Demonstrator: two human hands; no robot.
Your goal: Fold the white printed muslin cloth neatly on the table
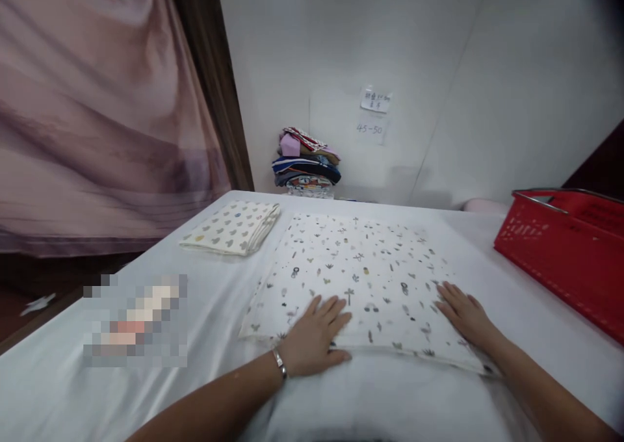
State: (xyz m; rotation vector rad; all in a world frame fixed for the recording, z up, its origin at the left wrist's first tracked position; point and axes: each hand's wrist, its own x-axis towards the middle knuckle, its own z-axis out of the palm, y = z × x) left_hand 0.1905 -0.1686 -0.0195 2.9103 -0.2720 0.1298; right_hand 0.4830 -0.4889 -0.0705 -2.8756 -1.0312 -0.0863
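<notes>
Two papers are on the pale wall. The lower paper reads "45-50" in handwriting; the upper paper carries handwritten characters and figures too small to read surely. The red basket at the right has pale marks on its end, but I cannot make out any words there.

The printed cloth lies spread flat on the white table, straight in front of the person. Its near edge runs left to right, dipping slightly toward the right, and its sides run away toward the wall. It looks wider than deep, though from this slant I cannot tell which way its long axis runs. Small palms, flamingos and rainbows dot it; the palm between the hands has its crown toward the wall.

The left hand lies palm down and open over the near edge, fingers stretched forward, thumb out to the right, gripping nothing. A bracelet circles that wrist. The right hand is also open, its fingers resting on the cloth's right side, grasping nothing.

A folded cloth sits beyond to the left; a pixelated item lies nearer.
</notes>
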